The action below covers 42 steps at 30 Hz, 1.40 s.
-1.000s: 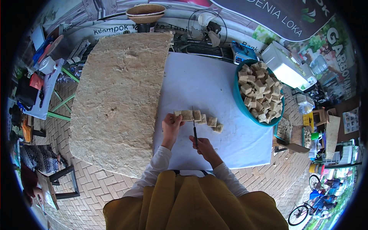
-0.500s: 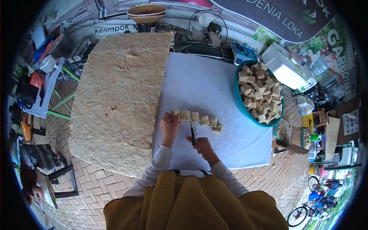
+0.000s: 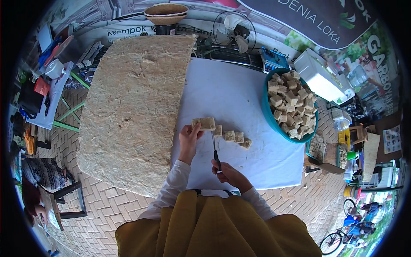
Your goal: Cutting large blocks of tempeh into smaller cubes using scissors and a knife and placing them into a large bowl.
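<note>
My left hand [image 3: 189, 140] is closed on a short rectangular block [image 3: 204, 124] of tan fibrous material that looks like rockwool, thumb on its near face. A black-handled knife [image 3: 217, 159] is in my right hand [image 3: 231, 174], its thin blade pointing away from me, with the tip close to the block's right end. Whether the blade touches the block I cannot tell. Several small cut cubes [image 3: 229, 136] trail off to the right on the white-covered table [image 3: 265, 167]. A large slab [image 3: 132, 107] of the same material lies left of my left hand.
At the table's right stands a teal basin [image 3: 266, 107] heaped with cubes. Behind it are a blue scale [image 3: 273, 60] and a white box [image 3: 317, 75]. A fan [image 3: 234, 32] and brown bowls [image 3: 166, 15] stand beyond the far edge. A person sits at the lower left.
My left hand has shifted slightly and now holds the block raised and turned more broadside. My right hand has drawn the knife back toward me a little. The cube row has moved slightly right.
</note>
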Motion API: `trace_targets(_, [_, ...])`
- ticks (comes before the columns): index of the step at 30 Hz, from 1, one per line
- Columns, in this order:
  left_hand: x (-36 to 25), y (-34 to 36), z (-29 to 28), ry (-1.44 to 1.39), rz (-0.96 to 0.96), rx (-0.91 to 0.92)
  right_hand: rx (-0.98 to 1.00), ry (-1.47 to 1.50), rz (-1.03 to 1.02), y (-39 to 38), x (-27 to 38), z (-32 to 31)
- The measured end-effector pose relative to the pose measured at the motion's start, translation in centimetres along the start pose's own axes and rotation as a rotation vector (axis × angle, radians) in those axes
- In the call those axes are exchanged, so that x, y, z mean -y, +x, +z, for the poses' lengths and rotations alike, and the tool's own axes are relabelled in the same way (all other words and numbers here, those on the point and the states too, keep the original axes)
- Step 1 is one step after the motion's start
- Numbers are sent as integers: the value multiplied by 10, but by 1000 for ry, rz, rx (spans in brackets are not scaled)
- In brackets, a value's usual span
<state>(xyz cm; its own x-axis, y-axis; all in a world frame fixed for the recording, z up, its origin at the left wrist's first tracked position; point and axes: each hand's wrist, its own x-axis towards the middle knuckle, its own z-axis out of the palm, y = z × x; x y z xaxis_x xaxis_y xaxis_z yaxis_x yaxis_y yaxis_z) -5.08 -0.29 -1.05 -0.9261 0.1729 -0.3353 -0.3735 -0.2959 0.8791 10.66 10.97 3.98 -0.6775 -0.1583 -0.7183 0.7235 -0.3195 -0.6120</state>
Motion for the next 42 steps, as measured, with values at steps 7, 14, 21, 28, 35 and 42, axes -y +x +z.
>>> trace_targets(7, [-4, -16, 15, -46, -90, 127, -25, 15, -68, 9, 10, 6])
trace_targets(14, [3, -10, 15, -79, -59, 129, -261, -153, -120, 25, -3, 3])
trace_targets(21, [1, -13, 14, 41, -51, 222, -169, -104, -126, 25, -3, -8])
trace_targets(28, [4, -11, 17, 44, -40, 251, -215, -133, -169, 30, 5, -2])
trace_targets(35, [7, -6, 11, 23, -61, 132, -418, -248, -149, 42, -1, 1])
trace_targets(42, [-16, -1, -1, 384, -1, 66, -435, -302, -158, 45, -3, -3])
